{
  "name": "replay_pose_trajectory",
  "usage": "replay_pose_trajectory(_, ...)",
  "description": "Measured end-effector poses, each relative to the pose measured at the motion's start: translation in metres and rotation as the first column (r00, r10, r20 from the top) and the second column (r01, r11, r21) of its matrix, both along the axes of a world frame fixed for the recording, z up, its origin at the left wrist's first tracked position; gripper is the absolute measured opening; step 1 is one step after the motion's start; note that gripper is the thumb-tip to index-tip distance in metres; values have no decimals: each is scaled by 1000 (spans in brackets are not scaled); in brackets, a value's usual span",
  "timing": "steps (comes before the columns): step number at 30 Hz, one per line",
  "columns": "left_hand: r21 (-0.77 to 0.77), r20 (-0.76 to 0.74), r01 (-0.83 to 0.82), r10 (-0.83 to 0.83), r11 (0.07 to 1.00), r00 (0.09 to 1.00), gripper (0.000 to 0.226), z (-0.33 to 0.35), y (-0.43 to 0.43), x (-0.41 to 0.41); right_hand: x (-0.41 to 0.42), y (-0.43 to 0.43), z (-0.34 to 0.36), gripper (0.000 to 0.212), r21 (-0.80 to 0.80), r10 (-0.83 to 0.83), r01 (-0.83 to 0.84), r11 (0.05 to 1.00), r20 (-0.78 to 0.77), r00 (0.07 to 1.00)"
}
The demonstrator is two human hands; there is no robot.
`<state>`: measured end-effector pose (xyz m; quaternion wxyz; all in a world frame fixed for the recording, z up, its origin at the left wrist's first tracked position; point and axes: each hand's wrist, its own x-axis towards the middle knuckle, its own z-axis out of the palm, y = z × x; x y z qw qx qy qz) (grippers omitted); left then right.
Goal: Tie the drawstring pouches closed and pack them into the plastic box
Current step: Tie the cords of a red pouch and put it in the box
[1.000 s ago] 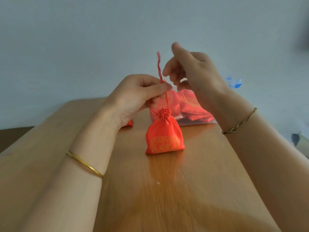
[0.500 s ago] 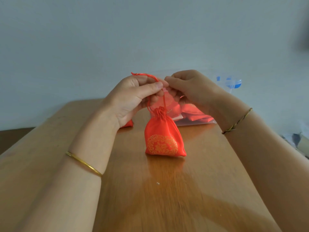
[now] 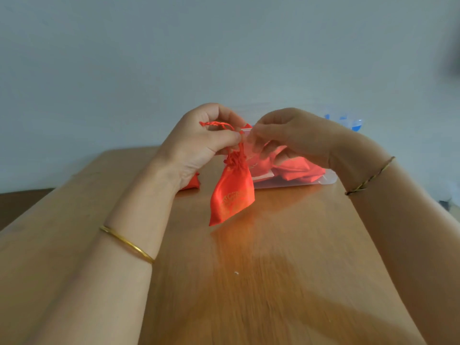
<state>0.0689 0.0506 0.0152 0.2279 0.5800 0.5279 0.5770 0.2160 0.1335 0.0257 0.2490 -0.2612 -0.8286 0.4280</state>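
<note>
A red satin pouch (image 3: 232, 195) with a gold pattern hangs tilted just above the wooden table (image 3: 273, 270), its neck gathered. My left hand (image 3: 199, 145) pinches its red drawstring (image 3: 216, 125), which loops over my fingers. My right hand (image 3: 291, 135) is close beside it, fingers curled at the cord's other end; blur hides the exact grip. Behind them lies the clear plastic box (image 3: 326, 180) with several red pouches (image 3: 296, 168) inside.
Another red pouch (image 3: 193, 183) peeks out behind my left wrist on the table. A clear container with a blue lid (image 3: 348, 122) stands by the wall at the back right. The table's near half is bare wood.
My right hand came down from above to meet the left at the cord. The pouch, which stood upright on the table, is now lifted and tilted, its bottom swung left.
</note>
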Motion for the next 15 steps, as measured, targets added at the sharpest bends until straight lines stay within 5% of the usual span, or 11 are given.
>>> replay_pose_trajectory(6, 210, -381, -42, 121, 977, 917, 23, -3, 3, -1, -14, 11, -23, 16, -248, 79, -137, 959, -230, 970)
replay_pose_trajectory(15, 345, -368, -133, 264, 929, 892, 25, -6, 7, -5, -17, 12, -28, 13, -283, 170, -239, 929, -250, 953)
